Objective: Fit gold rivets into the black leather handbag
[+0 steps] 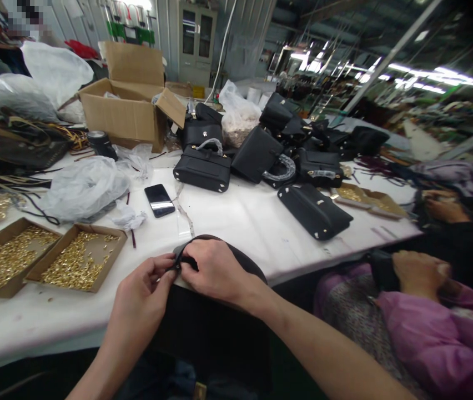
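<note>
A black handbag rests in front of me at the table's near edge, its curved top rim toward the table. My left hand pinches a black strap end or tab at the bag's upper left corner. Against the same spot, my right hand is closed, its fingertips touching the left ones; any small part between them is hidden. To the left lie two shallow cardboard trays, the nearer tray and the farther-left tray, both holding many small gold metal fittings.
A phone lies on the white table beside a crumpled plastic bag. Several finished-looking black handbags and an open carton stand behind. At right a co-worker in a pink sleeve holds a dark item.
</note>
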Motion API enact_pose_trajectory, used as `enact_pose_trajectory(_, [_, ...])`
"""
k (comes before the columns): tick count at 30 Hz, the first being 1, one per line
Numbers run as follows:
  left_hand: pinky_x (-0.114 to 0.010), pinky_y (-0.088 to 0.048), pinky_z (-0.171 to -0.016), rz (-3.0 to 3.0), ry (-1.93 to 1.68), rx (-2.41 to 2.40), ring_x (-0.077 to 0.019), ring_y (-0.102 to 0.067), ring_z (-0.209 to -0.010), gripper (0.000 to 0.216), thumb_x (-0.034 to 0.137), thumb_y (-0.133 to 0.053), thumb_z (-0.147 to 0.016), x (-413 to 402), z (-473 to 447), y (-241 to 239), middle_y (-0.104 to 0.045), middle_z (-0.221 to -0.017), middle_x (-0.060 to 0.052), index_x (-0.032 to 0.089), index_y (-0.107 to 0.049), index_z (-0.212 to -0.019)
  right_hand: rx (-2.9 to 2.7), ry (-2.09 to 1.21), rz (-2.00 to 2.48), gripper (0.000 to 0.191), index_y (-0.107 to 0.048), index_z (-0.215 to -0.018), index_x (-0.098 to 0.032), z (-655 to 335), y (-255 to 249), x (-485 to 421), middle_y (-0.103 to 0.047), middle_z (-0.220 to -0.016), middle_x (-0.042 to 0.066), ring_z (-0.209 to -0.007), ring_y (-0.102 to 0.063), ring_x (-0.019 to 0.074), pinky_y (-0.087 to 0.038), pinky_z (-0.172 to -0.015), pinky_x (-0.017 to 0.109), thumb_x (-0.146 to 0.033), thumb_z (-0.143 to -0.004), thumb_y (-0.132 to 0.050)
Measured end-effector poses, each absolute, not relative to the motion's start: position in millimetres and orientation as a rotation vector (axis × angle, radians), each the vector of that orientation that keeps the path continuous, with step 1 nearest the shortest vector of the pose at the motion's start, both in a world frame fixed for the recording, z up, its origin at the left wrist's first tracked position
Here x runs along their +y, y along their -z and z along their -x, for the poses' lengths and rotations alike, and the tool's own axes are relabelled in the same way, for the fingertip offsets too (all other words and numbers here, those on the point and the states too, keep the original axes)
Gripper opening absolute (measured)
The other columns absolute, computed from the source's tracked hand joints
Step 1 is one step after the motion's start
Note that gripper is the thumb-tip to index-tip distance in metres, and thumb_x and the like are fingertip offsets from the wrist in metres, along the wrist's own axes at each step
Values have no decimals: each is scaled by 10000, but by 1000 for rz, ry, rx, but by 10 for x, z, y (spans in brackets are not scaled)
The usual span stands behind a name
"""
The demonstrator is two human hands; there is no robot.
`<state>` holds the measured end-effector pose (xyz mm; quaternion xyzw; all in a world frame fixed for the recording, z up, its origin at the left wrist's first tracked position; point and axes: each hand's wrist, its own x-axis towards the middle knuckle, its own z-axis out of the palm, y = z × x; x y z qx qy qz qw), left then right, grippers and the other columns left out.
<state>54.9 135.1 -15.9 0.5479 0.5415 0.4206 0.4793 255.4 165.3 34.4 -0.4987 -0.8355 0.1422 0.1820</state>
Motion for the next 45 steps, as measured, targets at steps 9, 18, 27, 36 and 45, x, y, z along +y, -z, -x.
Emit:
enact_pose_trajectory(9, [-330, -672, -805, -1477, -1059, 1483, -282, -814, -976, 315, 441, -775, -954, 1232, -615, 89, -839, -1110, -105, 208, -798, -1164, -2273, -475, 1447, 122, -794, -1006, -182, -2595, -336, 1583, -829, -1038, 64, -947, -756, 226, -474, -828, 315, -264, -993, -705])
enact_pose_trajectory(18, [-336, -651, -939, -1548, -1027, 1498, -261, -800, -1036, 307, 490, -765, -956, 1188, -598, 123, -832, -1148, -60, 242, -787, -1134, -2221, -439, 1520, 131, -744, -865, -189, -2608, -326, 1563, -824, -940, 52, -849, -752, 211, -427, -743, 331, -273, -963, -719])
enact_pose_trajectory(27, [-335, -631, -992, -1401, -1047, 1430, -262, -781, -1116, 306, 481, -791, -954, 1249, -571, 243, -816, -1220, -69, 232, -784, -1130, -2144, -547, 1531, 97, -806, -917, -196, -2593, -292, 1576, -840, -929, 58, -861, -767, 228, -458, -759, 315, -264, -933, -739])
enact_pose_trajectory(36, [-274, -637, -943, -1354, -1115, 1406, -233, -781, -1105, 261, 460, -810, -951, 1252, -614, 296, -805, -1238, -59, 244, -801, -1097, -2135, -584, 1468, 81, -812, -931, -200, -2580, -285, 1578, -839, -939, 45, -859, -763, 220, -470, -759, 305, -217, -921, -733])
enact_pose_trajectory(45, [-230, -624, -1008, -1283, -1146, 1418, -209, -768, -1154, 265, 467, -850, -926, 1265, -599, 355, -806, -1214, -38, 251, -812, -1075, -2158, -619, 1382, 70, -778, -897, -194, -2619, -251, 1562, -805, -898, 30, -814, -734, 201, -448, -736, 295, -244, -926, -739])
